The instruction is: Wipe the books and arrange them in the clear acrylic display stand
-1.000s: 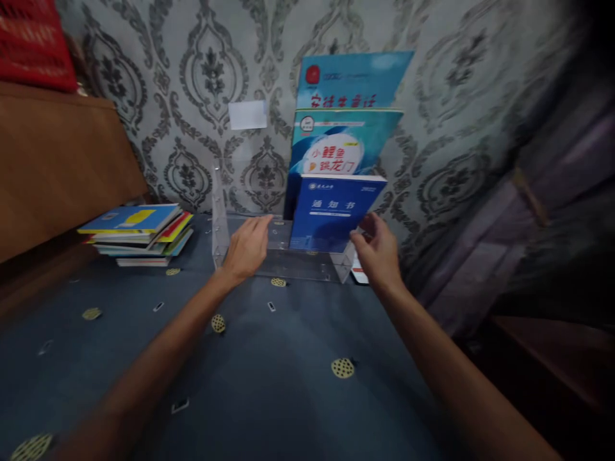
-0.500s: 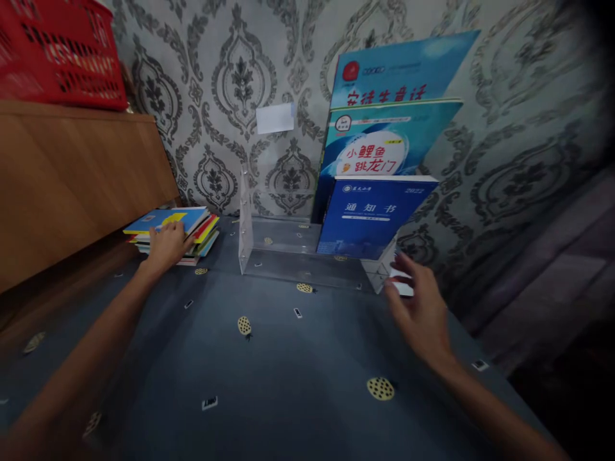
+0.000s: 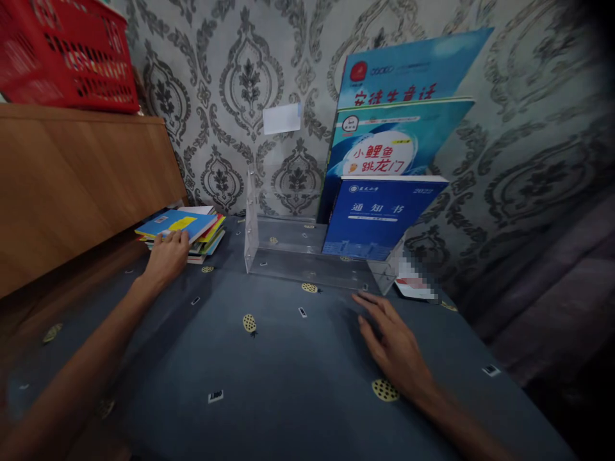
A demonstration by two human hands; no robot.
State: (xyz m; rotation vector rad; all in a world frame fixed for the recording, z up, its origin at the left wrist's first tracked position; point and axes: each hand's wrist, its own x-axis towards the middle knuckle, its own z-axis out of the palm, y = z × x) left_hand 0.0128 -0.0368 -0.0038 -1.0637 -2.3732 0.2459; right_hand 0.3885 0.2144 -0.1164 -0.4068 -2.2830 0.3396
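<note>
At the left, my left hand point(image 3: 167, 256) is on the near edge of a blue book point(image 3: 185, 222) with a yellow patch, the top one of a stack of books point(image 3: 211, 244). Its fingers bend over the cover, and the thumb is hidden. My right hand point(image 3: 396, 352) is open over the table, fingers apart and holding nothing, just in front of a clear acrylic book rack point(image 3: 252, 224). Standing in tiers at the rack's right end are a dark blue booklet point(image 3: 379, 221), a teal book point(image 3: 413, 131) and a light blue book point(image 3: 408, 70).
A dark patterned cloth point(image 3: 278, 378) covers the table. Beside the rack's right end lies a white item point(image 3: 416, 282), partly blurred out. To the left, a red plastic basket point(image 3: 91, 64) sits on a wooden cabinet point(image 3: 91, 186). The patterned wall point(image 3: 216, 83) bears a white label point(image 3: 282, 120).
My right hand has moved left and nearer to me, away from the rack's right end. My left hand has slid back to the near edge of the top book. The view has shifted slightly.
</note>
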